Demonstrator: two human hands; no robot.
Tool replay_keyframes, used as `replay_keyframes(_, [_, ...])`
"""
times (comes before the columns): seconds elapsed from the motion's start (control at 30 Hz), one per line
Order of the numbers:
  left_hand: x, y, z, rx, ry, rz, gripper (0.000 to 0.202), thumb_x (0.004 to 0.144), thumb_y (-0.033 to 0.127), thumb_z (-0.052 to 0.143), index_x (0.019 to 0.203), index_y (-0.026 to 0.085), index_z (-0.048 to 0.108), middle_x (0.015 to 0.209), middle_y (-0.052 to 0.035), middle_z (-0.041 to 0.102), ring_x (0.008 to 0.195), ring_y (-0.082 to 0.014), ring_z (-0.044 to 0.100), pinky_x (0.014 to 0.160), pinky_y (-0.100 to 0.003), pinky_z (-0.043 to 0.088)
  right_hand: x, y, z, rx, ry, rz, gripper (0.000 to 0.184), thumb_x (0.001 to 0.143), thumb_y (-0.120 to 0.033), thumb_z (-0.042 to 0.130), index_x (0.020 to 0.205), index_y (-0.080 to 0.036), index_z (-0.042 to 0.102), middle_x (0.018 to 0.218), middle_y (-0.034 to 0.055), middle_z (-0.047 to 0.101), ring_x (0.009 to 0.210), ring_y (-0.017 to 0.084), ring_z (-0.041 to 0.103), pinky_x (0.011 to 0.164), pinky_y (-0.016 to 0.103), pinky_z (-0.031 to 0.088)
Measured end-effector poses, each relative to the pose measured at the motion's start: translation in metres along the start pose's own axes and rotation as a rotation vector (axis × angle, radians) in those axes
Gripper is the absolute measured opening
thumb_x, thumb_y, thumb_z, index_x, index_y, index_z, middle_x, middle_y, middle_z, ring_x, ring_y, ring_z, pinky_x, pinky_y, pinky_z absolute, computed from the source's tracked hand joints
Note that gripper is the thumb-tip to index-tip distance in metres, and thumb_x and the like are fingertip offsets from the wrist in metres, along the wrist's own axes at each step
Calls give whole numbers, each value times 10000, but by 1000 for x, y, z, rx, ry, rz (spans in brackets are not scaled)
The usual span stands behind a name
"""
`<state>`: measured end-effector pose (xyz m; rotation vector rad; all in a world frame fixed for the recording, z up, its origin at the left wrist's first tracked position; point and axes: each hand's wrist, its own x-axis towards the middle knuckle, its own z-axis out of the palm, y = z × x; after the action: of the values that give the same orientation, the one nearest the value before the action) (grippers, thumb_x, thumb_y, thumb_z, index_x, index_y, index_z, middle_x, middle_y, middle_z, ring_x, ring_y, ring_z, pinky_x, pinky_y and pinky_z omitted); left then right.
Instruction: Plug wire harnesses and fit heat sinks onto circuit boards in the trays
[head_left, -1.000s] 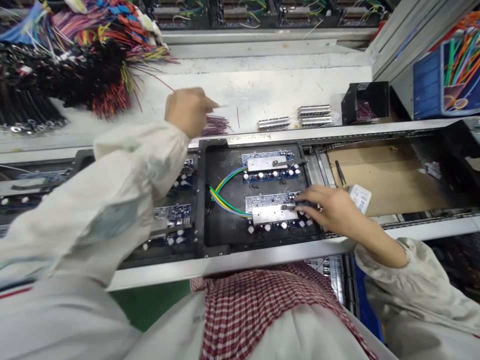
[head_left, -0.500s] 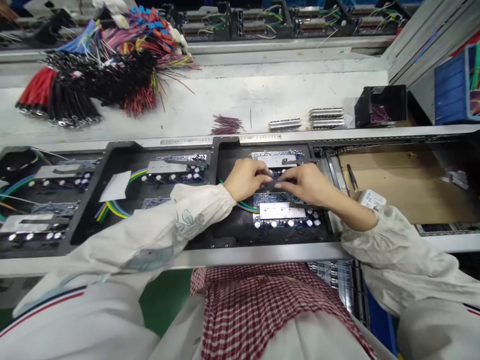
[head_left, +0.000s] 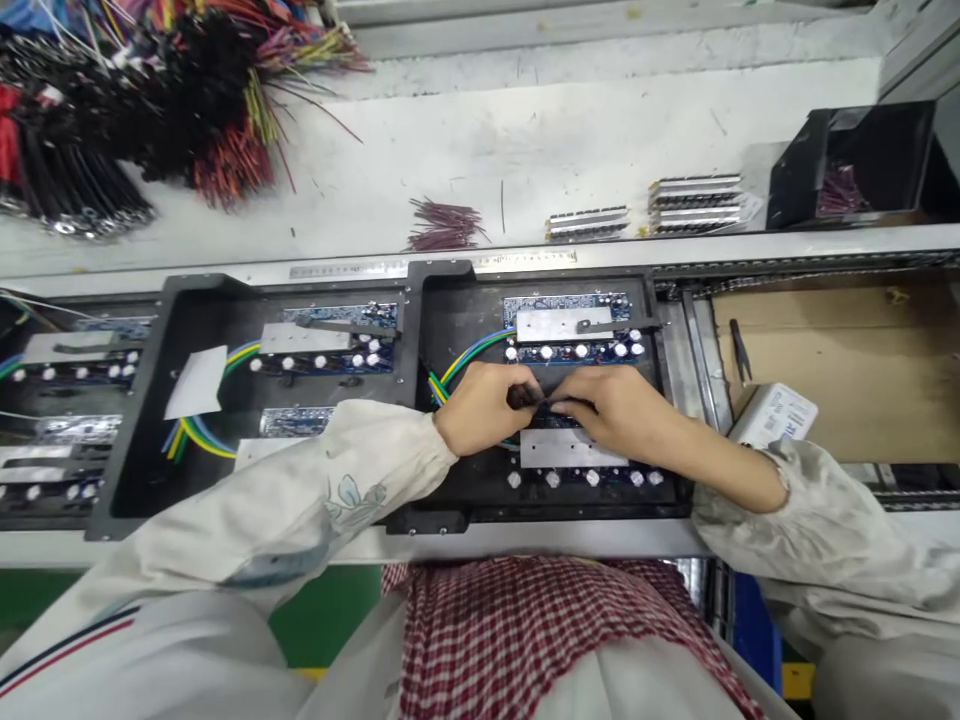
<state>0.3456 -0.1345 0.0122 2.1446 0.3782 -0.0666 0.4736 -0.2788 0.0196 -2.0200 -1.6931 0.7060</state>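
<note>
My left hand [head_left: 489, 408] and my right hand [head_left: 611, 408] meet fingertip to fingertip at the upper edge of the lower circuit board [head_left: 574, 450]. Both are pinched closed around something small and dark, too hidden to name. That board carries a silver metal plate and a row of white-topped round parts. Beyond my fingers lies the upper circuit board [head_left: 564, 326], with a dark strip [head_left: 622, 326] across its plate. Both boards sit inside a black tray [head_left: 465, 300]. Green, yellow and blue wires [head_left: 457, 360] curve beside my left hand.
Trays with more boards [head_left: 326, 335] stand to the left, one holding a white paper [head_left: 196, 382]. Behind are purple wires [head_left: 446, 224], metal strips [head_left: 589, 224], a black bin [head_left: 847, 170] and bundled cables [head_left: 142, 100]. Tweezers [head_left: 740, 350] and a white box [head_left: 776, 415] lie right.
My view has shifted closer and downward. Both hands have moved from near the upper board toward the lower board, still pinched together, and the upper board is now fully uncovered.
</note>
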Motion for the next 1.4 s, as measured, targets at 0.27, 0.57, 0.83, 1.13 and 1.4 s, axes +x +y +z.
replay_keyframes(0.27, [-1, 1, 0, 3, -15, -31, 86, 686, 107, 605, 739, 145, 660, 626, 27, 650, 545, -72, 568, 541, -176, 426, -1, 2, 0, 53, 22, -28, 154, 847, -186, 563, 880, -116, 697, 794, 85, 672, 748, 189, 616, 713, 301, 460])
replay_keyframes(0.57, [0, 1, -1, 34, 3, 15, 105, 678, 76, 597, 721, 157, 649, 627, 47, 637, 550, -63, 554, 561, -178, 422, -1, 2, -1, 65, 21, -13, 145, 837, -186, 564, 873, -129, 693, 807, 78, 685, 747, 190, 623, 695, 294, 452])
replay_keyframes(0.83, [-1, 5, 0, 183, 12, 110, 134, 685, 70, 619, 774, 171, 618, 691, 38, 638, 642, -90, 585, 621, -198, 431, -2, 1, -3, 56, 36, 6, 125, 824, -188, 574, 883, -136, 671, 800, 61, 693, 723, 194, 634, 659, 290, 443])
replay_keyframes(1.13, [-2, 3, 0, 131, -19, 83, 195, 702, 58, 615, 832, 191, 552, 703, 59, 647, 669, -92, 614, 627, -189, 435, 12, 3, -14, 152, -179, 133, 115, 779, -165, 613, 856, -194, 693, 760, 4, 714, 703, 165, 659, 627, 247, 438])
replay_keyframes(1.4, [-6, -7, 2, 155, -4, 274, 182, 781, 55, 513, 750, 190, 632, 712, 18, 648, 718, -106, 587, 692, -211, 443, 9, 10, -12, 153, -238, 11, 184, 833, -141, 530, 901, -183, 696, 849, 38, 719, 750, 178, 663, 690, 281, 467])
